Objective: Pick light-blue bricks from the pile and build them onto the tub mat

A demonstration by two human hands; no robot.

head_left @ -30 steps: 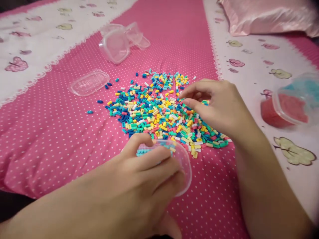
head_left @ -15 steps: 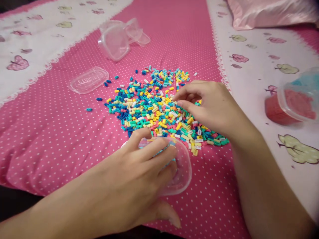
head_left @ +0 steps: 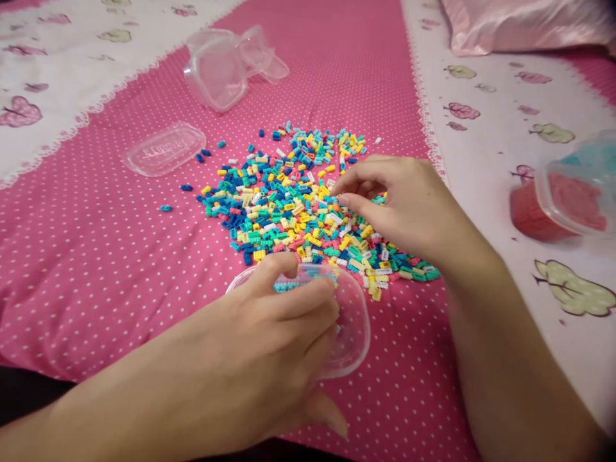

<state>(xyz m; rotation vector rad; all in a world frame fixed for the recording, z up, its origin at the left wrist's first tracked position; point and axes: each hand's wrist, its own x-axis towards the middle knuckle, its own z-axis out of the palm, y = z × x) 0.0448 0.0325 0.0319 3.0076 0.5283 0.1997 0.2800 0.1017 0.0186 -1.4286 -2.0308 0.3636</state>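
A heap of small coloured bricks (head_left: 293, 199) in blue, teal, yellow, pink and white lies on a pink dotted bedspread (head_left: 96, 256). My left hand (head_left: 255, 359) is wrapped round a clear plastic tub (head_left: 353, 321) at the heap's near edge; a few light-blue bricks show inside it. My right hand (head_left: 409, 205) rests on the heap's right side, thumb and forefinger pinched together over the bricks. Whether a brick sits between those fingertips is too small to see.
A clear lid (head_left: 163, 149) lies left of the heap. Empty clear tubs (head_left: 226, 67) lie on their sides at the back. A tub of red and blue pieces (head_left: 563, 202) stands at the right. A pink satin pillow (head_left: 520, 25) fills the far right corner.
The view has shifted slightly. My right hand drew a little left over the heap with its fingers closing into a pinch. My left hand stays on the tub.
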